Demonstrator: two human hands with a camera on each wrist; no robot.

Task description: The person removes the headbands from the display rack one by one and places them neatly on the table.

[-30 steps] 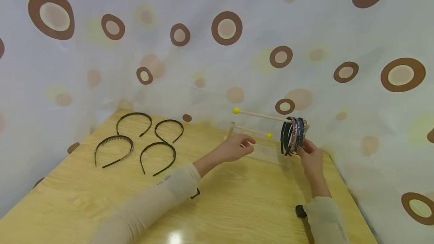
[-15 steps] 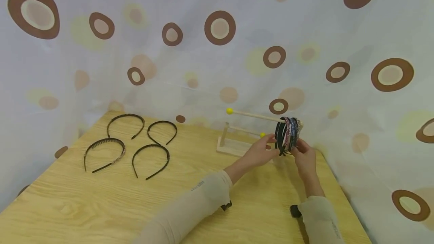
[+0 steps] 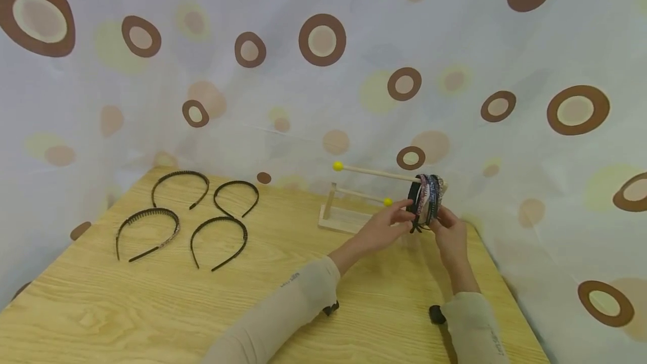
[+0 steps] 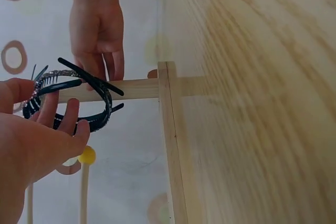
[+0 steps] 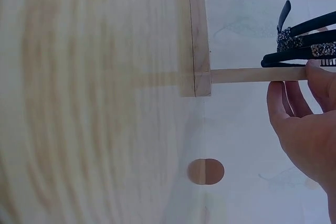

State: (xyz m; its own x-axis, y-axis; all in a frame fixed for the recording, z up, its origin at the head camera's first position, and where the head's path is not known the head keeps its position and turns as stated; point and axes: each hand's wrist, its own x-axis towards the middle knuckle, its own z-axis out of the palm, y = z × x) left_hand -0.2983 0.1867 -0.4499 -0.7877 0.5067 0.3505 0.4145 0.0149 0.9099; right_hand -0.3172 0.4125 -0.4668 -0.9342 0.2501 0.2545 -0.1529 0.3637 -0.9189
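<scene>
A bunch of hair hoops [image 3: 433,195], black, pink, blue and silver glittery, hangs on the upper rod [image 3: 376,172] of a wooden display stand [image 3: 336,223]. From the left my left hand [image 3: 385,230] holds the front black ones, its thumb and fingers around their lower sides; their open ends [image 4: 113,88] point out past the fingers. On the other side my right hand [image 3: 451,239] is close behind the bunch. The right wrist view has its thumb and fingers pinching the stand's upright post [image 5: 247,75], just beside the hoops.
Several more black hair hoops [image 3: 218,219] lie spread on the left of the wooden table [image 3: 167,308]. A lower rod with a yellow ball end [image 3: 387,202] sits under the upper one, tipped by another yellow ball [image 3: 337,166]. A patterned curtain [image 3: 283,89] stands behind.
My left hand has moved right from beside the lower rod to the hanging hair hoops and taken hold of them. My right hand has stayed by the post; the view has shifted slightly right.
</scene>
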